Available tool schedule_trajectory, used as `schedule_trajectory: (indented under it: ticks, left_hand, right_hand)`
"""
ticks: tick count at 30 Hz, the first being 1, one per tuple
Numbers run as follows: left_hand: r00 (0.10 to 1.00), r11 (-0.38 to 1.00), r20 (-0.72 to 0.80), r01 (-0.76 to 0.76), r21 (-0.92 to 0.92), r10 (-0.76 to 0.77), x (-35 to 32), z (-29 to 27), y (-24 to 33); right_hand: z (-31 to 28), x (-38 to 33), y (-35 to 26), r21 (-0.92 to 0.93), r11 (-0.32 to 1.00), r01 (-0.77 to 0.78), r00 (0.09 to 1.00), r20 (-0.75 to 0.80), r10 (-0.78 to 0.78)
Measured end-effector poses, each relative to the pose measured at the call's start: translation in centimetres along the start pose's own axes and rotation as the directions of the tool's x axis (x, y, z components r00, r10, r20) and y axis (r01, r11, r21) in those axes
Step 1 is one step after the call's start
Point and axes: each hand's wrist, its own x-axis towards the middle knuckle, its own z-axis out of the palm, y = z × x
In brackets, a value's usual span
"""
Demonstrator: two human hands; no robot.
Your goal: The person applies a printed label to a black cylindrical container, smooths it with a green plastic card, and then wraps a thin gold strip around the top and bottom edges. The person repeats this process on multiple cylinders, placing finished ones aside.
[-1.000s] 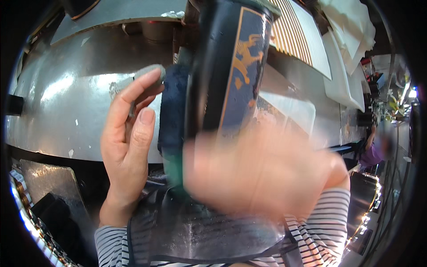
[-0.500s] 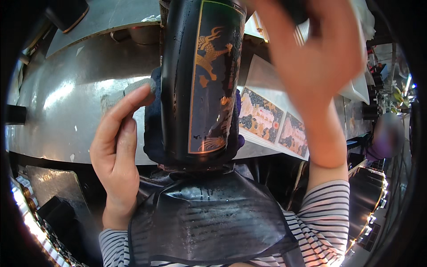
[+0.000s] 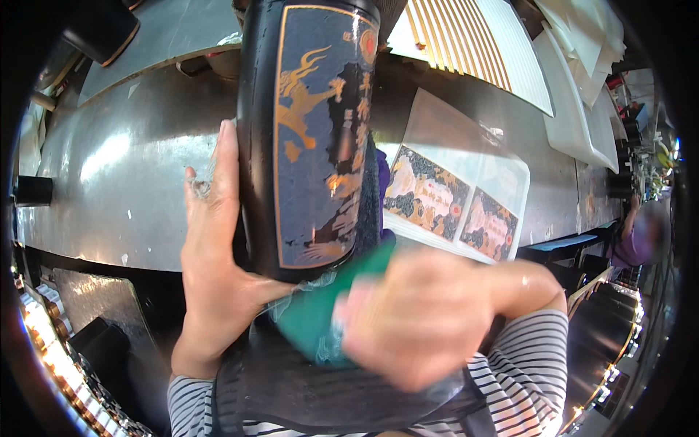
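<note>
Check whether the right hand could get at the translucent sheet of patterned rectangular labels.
Probably yes: the sheet lies just beyond the right hand, mostly uncovered, though that hand may need to release the flat green piece it seems to hold.

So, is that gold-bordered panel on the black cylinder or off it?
On: the gold-bordered panel lies against the side of the black cylinder, its lower edge following the curve.
</note>
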Motion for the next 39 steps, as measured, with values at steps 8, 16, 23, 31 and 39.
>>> schedule_trajectory:
  ticks: [8, 16, 23, 31, 39]
  left_hand:
    - [0.98, 0.986, 0.11, 0.167, -0.026, -0.164, -0.2, -0.7, -1.1]
    - [0.992, 0.987, -0.096, 0.064, -0.146, -0.078, 0.1, 1.3, 0.6]
    - [0.989, 0.989, 0.014, 0.15, -0.016, -0.15, 0.0, 0.9, -0.7]
    - [0.999, 0.988, -0.021, 0.039, 0.149, -0.036, -0.5, 0.5, -1.9]
    - [0.975, 0.963, -0.029, 0.212, -0.166, -0.22, -1.1, 0.4, -0.6]
  right_hand:
    - [0.1, 1.6, 8.8, -0.428, 0.898, -0.1, 0.958, -0.286, -0.029]
    - [-1.2, 3.5, 9.6, -0.228, 0.936, -0.268, 0.939, -0.278, 0.201]
    - [0.1, -1.2, -0.7, 0.193, 0.981, -0.038, 0.999, -0.01, 0.041]
    - [1.9, -0.8, 2.4, 0.504, 0.744, -0.439, 0.898, 0.264, 0.352]
    - [-1.3, 2.6, 9.3, -0.15, 0.933, -0.327, 0.938, -0.173, 0.301]
